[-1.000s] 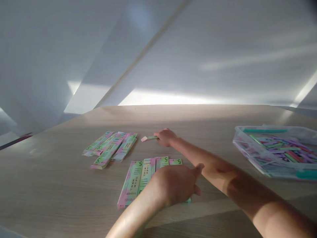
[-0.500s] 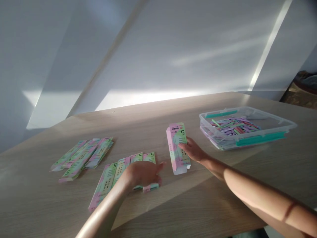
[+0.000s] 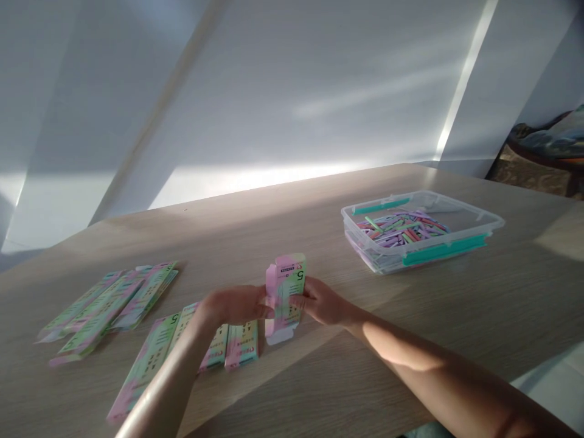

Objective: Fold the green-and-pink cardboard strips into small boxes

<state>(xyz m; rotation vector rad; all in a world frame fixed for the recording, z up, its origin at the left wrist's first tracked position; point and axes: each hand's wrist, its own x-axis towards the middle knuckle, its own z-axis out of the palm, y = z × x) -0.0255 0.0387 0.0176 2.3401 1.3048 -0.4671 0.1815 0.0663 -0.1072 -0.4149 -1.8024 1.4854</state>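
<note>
My left hand [image 3: 235, 305] and my right hand [image 3: 322, 302] both grip a pink and green carton [image 3: 285, 296] marked with a 5, held upright just above the wooden table [image 3: 479, 316]. The left hand holds its left side, the right hand its right side. Under my left forearm a row of flat cartons [image 3: 182, 344] of the same print lies side by side. A second pile of flat cartons [image 3: 107, 303] lies farther left.
A clear plastic tray [image 3: 422, 234] with teal clips holds several coloured sticks at the right of the table. A white wall rises behind the table. A cushioned seat [image 3: 547, 152] shows at the far right.
My right hand picked a carton up from the far middle of the table and brought it toward me. My left hand left the row of flat cartons and took hold of the carton too. The view swung right.
</note>
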